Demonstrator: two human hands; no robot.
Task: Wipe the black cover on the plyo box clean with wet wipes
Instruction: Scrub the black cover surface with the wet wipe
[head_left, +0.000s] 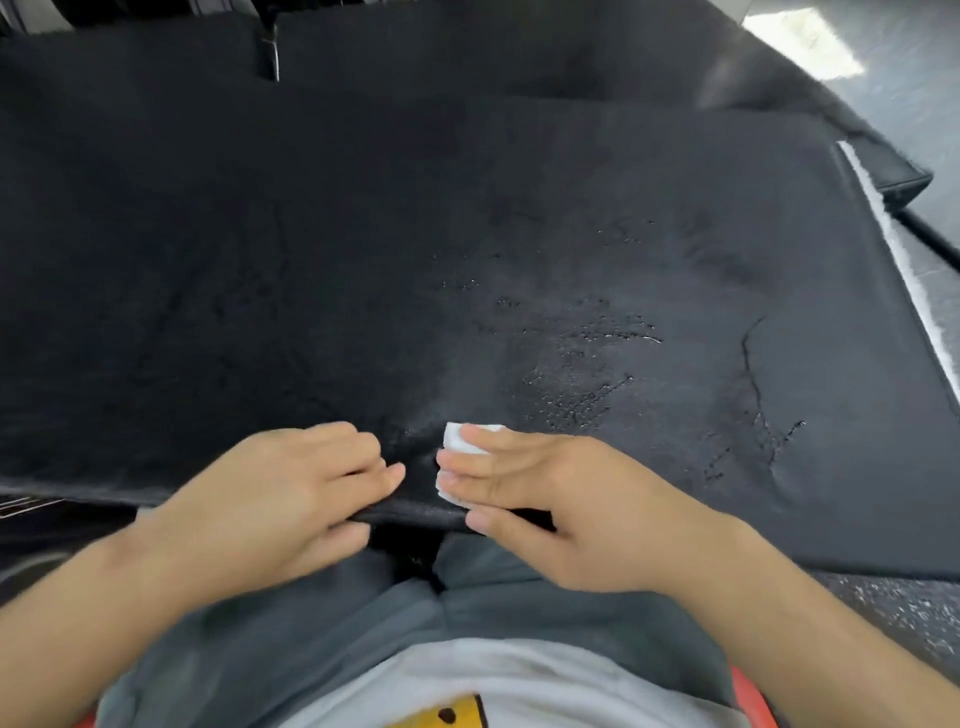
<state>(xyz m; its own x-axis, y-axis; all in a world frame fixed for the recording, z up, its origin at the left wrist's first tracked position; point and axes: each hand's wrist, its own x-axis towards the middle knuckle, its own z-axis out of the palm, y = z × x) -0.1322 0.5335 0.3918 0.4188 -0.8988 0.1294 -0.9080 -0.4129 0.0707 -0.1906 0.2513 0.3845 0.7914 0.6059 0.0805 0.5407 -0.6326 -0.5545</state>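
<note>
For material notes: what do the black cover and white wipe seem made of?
The black cover looks like matte vinyl or faux leather: cracked, with wet beads on it. The white wipe seems soft nonwoven cloth, folded under the right hand.

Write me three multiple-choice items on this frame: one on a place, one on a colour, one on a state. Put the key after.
1. Where is the wet wipe?
A. Under the fingers of the right hand, at the near edge of the black cover.
B. At the cover's far edge.
C. On the floor.

2. What colour is the wipe?
A. Blue.
B. White.
C. Yellow.

3. How is the cover right of centre?
A. Dry all over.
B. Streaked with wet marks.
C. Hidden under a towel.

Key: 1 A, straight fingers press it there; 2 B, it shows white between the fingers; 3 B, droplets glisten there.
</note>
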